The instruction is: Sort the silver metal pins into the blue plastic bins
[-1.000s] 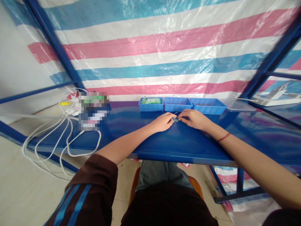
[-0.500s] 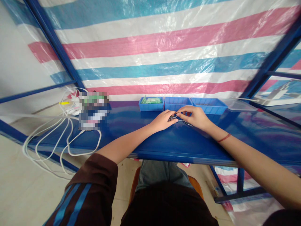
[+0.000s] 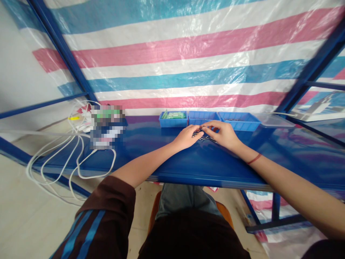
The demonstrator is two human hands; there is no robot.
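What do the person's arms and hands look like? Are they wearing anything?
The left sleeve is dark brown with bright blue stripes along it. Only a dark bit of the right sleeve shows. A thin reddish band goes around the right wrist. The left hand and right hand wear no gloves.

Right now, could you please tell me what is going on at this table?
A person's left hand holds thin metallic pieces at the table, with the right hand up against it; whether the right grips one is hard to see. Beyond them stand three blue bins, the leftmost holding green items.
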